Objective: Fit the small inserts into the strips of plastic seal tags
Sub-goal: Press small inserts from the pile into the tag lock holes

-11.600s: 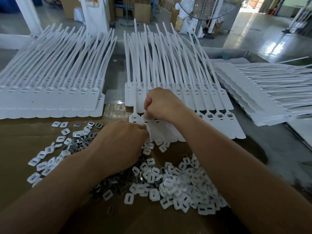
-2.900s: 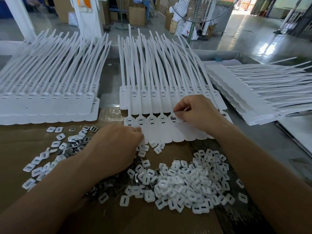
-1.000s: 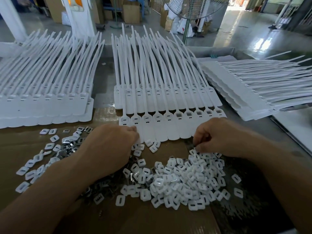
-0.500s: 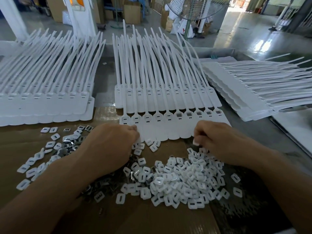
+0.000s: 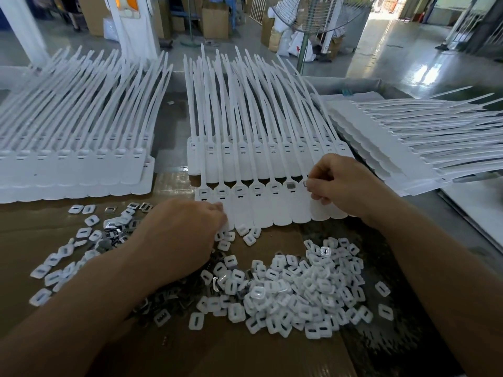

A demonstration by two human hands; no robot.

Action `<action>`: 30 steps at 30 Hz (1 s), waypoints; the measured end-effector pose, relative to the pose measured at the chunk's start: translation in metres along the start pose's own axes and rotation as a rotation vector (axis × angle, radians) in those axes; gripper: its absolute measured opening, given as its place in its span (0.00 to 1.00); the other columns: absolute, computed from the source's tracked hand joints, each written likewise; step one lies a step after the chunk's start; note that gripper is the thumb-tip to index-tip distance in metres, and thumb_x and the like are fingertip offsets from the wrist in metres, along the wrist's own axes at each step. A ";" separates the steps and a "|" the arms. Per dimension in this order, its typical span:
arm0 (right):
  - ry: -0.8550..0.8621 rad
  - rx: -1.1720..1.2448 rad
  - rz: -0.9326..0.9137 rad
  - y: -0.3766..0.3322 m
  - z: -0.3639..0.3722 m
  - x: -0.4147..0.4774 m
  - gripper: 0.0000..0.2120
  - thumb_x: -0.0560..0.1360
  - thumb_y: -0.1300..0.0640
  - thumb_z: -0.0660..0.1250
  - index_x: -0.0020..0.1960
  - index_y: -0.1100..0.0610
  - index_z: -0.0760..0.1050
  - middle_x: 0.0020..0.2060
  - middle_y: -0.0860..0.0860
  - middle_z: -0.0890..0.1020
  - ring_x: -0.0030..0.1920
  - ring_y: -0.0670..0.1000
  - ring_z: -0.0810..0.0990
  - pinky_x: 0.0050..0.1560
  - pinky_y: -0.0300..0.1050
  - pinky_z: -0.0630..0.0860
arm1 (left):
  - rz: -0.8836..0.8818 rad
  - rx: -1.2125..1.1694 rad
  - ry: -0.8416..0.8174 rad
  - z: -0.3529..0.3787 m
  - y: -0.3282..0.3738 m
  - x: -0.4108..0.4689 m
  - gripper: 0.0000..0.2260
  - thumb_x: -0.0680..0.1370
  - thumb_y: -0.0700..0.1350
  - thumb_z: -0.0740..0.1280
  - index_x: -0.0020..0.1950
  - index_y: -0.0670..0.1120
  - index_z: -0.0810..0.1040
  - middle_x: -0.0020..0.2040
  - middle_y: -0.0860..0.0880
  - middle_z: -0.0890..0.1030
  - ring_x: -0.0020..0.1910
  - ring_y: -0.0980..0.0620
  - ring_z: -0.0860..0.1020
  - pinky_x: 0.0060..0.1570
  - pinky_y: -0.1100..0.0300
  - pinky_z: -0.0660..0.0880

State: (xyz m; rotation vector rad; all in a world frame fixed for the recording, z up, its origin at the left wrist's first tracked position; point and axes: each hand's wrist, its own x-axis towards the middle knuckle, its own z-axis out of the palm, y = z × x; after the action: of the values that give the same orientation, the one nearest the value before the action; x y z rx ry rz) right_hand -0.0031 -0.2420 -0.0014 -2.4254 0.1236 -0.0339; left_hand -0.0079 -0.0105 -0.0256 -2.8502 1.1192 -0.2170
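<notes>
A strip of white plastic seal tags point(image 5: 272, 210) lies across the front of a stack of like strips, its square sockets in a row. My right hand point(image 5: 340, 183) pinches a small insert at a socket near the strip's right end. One socket just left of it shows a grey insert. My left hand point(image 5: 182, 238) rests with curled fingers on the strip's lower left corner; whether it holds anything is hidden. A heap of small white inserts point(image 5: 296, 289) lies on the cardboard below the strip.
More inserts, white and metal point(image 5: 81, 240), lie scattered at left. Stacks of tag strips sit at far left point(image 5: 76, 159), centre point(image 5: 258, 126) and right point(image 5: 408, 142). A standing fan point(image 5: 307, 25) and boxes are beyond the table.
My right hand lifted from the insert heap and moved up to the strip's right sockets with an insert. My left hand stayed on the strip's left end.
</notes>
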 end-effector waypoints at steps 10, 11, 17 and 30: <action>0.053 0.025 -0.073 -0.002 0.007 0.017 0.09 0.70 0.63 0.70 0.37 0.50 0.78 0.33 0.45 0.78 0.38 0.45 0.77 0.45 0.42 0.77 | 0.009 0.009 -0.014 -0.002 0.000 0.001 0.20 0.77 0.42 0.52 0.69 0.53 0.65 0.70 0.59 0.66 0.58 0.59 0.74 0.52 0.66 0.71; 0.053 0.026 -0.081 -0.002 0.007 0.018 0.08 0.70 0.62 0.70 0.38 0.51 0.79 0.32 0.43 0.78 0.36 0.42 0.76 0.41 0.36 0.74 | 0.010 0.011 -0.016 -0.002 0.000 0.001 0.20 0.77 0.42 0.52 0.68 0.53 0.65 0.70 0.59 0.66 0.58 0.59 0.74 0.53 0.66 0.71; 0.019 0.006 -0.068 0.002 0.013 0.024 0.09 0.72 0.61 0.69 0.37 0.48 0.78 0.32 0.40 0.77 0.36 0.38 0.74 0.35 0.30 0.67 | 0.009 0.006 -0.022 0.000 -0.002 0.000 0.20 0.76 0.42 0.52 0.68 0.52 0.65 0.67 0.58 0.70 0.56 0.59 0.75 0.52 0.66 0.72; 0.049 -0.113 -0.091 0.008 0.025 0.029 0.10 0.72 0.60 0.69 0.36 0.47 0.74 0.33 0.38 0.74 0.35 0.37 0.71 0.35 0.28 0.65 | -0.002 0.018 -0.038 0.002 -0.003 0.001 0.19 0.76 0.42 0.52 0.65 0.53 0.68 0.66 0.59 0.71 0.56 0.58 0.76 0.52 0.64 0.74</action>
State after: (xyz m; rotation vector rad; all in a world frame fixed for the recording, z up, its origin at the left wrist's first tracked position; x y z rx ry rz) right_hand 0.0261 -0.2344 -0.0253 -2.5423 0.0376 -0.1315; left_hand -0.0045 -0.0088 -0.0272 -2.8274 1.1012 -0.1714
